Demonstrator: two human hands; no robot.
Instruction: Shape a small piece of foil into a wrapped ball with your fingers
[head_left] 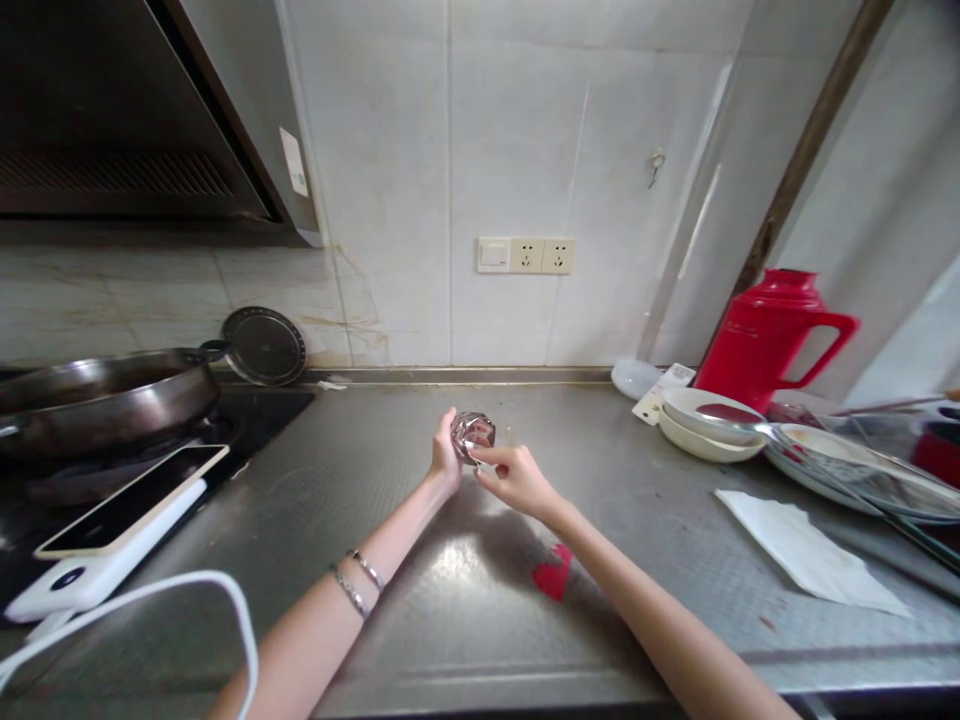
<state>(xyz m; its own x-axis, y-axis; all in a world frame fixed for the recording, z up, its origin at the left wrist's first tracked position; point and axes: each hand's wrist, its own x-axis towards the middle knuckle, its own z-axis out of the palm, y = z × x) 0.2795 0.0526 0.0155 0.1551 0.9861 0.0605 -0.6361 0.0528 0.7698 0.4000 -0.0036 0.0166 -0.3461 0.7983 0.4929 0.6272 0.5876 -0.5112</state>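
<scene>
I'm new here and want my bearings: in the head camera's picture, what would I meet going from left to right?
Wide grey metal pan, round black disc, person's left hand, shiny brown rounded object, person's right hand, small pale translucent dish, red jug with a side handle.

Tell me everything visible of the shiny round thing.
The shiny round thing is brown and silvery, with uneven bright highlights; whether it is metal or glossy wrapping, I cannot tell. The left hand holds its left side over the metal counter; a finger of the right hand is at its lower front.
</scene>
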